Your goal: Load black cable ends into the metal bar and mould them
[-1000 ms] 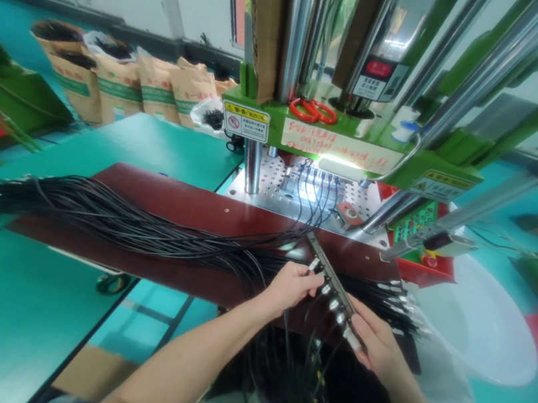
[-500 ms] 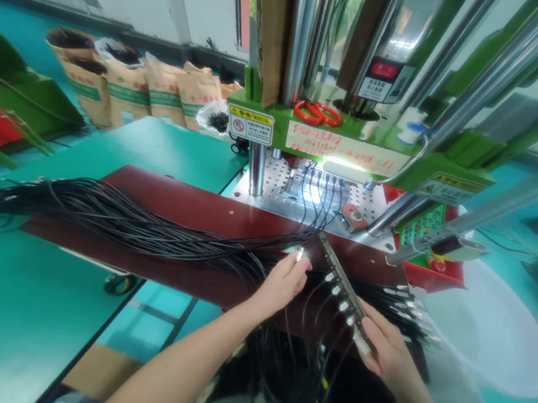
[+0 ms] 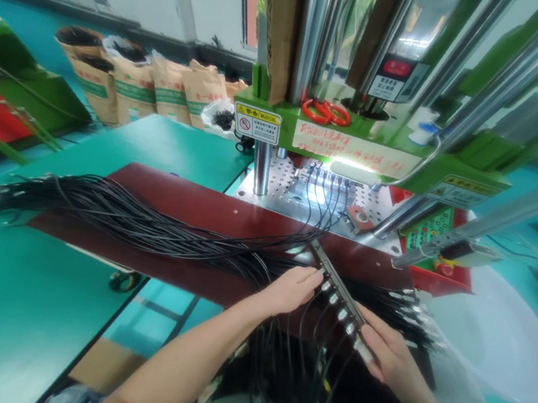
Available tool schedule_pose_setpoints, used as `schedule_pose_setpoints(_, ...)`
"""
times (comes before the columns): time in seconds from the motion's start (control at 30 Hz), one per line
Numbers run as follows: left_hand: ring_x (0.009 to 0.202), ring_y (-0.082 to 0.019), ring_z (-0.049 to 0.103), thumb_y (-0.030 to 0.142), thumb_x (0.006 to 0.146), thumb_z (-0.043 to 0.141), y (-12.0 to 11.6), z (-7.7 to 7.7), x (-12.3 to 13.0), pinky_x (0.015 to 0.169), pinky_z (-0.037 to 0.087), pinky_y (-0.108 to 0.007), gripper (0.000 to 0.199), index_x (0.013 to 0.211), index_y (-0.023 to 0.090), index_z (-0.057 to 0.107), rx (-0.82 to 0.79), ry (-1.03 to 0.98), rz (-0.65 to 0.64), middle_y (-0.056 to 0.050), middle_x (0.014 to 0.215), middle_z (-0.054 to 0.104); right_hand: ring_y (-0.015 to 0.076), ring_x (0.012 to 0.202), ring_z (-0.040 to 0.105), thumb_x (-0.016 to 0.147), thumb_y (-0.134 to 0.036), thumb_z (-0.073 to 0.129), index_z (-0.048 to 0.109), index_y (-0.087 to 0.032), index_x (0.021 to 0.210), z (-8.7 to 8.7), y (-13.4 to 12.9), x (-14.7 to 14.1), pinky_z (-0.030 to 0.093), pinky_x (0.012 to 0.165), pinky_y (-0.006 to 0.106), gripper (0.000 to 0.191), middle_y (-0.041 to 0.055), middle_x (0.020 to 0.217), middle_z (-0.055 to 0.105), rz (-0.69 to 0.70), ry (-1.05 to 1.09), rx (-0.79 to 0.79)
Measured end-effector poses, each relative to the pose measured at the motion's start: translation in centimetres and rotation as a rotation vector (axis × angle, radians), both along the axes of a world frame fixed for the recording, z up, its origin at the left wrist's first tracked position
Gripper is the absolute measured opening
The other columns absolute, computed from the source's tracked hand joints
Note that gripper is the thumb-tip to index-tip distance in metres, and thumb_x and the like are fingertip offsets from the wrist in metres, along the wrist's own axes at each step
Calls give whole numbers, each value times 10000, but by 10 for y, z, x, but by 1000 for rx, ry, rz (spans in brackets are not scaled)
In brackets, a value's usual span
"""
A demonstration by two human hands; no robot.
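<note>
Right hand (image 3: 392, 358) clamps the metal bar (image 3: 340, 291); left hand (image 3: 292, 290) works its edge, fingertips hidden, grip can't tell!

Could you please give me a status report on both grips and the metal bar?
Right grip on near end of metal bar. Left grip at silver connectors along it, exact hold unclear. Black cables spread across brown board beyond.

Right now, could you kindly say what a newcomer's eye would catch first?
It would probably be the thick bundle of black cables along the dark red board. Red scissor handles also stand out on the green crossbeam behind, as does the slim metal bar in the right hand.
</note>
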State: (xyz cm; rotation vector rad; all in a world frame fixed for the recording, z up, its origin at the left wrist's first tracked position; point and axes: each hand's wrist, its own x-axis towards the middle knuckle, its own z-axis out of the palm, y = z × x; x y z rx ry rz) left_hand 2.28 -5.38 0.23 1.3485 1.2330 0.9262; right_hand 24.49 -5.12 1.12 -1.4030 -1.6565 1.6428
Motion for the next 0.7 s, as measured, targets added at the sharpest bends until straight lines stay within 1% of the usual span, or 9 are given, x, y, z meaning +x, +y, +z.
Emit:
schedule_pose_setpoints(0.1,398,-63,291,417,854,305,0,0,-2,466,259,-215,375,561,185,343,-43,-36,-13,73,426,334,41,332,281,810,-491,492,447,-159,1300,-3,2,3,204,302,172,593,8,535,560,35,-23,1)
schedule_pose_setpoints(0.17,395,-60,282,407,848,315,-1,0,-3,465,257,-210,364,563,184,351,-65,-58,-7,75,423,327,44,330,305,806,-509,483,446,-186,1306,-7,4,5,219,288,182,596,48,652,616,82,-44,3)
schedule_pose_setpoints(0.23,395,-60,287,405,844,319,-1,-1,-4,464,259,-207,367,554,182,354,-71,-74,-4,72,421,330,55,335,340,798,-523,485,445,-212,1310,-10,6,7,241,278,195,600,73,756,638,146,-67,5)
schedule_pose_setpoints(0.3,396,-60,295,405,843,319,-1,-2,-4,465,264,-205,376,544,180,354,-69,-77,-8,68,420,335,57,341,351,804,-523,473,416,-218,1328,-10,6,6,250,282,197,609,75,783,637,190,-75,10)
schedule_pose_setpoints(0.37,399,-62,309,402,844,313,1,-4,-3,470,277,-204,384,533,179,349,-64,-61,-6,64,421,340,51,342,331,824,-512,441,383,-196,1342,-8,5,4,237,298,189,611,53,710,617,192,-76,17)
schedule_pose_setpoints(0.43,412,-69,340,396,850,298,2,-5,-2,488,301,-205,388,532,180,352,-57,-22,12,58,426,353,44,341,299,825,-493,436,375,-166,1337,-1,6,2,211,312,181,610,16,623,572,188,-79,11)
schedule_pose_setpoints(0.53,479,-99,440,408,854,293,-1,-1,-2,544,350,-220,354,639,177,452,-21,106,30,42,486,443,48,363,307,782,-440,498,420,-178,1291,16,17,3,206,324,180,578,-5,619,542,236,-147,-13)
schedule_pose_setpoints(0.63,656,-150,543,432,821,385,-9,8,-5,627,388,-246,295,889,181,526,64,303,-10,-8,713,596,64,419,372,742,-371,546,511,-225,1167,39,39,7,248,349,178,451,-11,654,547,349,-275,27)
schedule_pose_setpoints(0.7,729,-175,562,426,801,427,-15,16,-8,650,395,-258,301,940,185,541,114,439,-45,-37,834,624,67,443,391,732,-338,553,538,-225,1081,54,58,8,259,367,172,367,-26,636,533,464,-333,41)
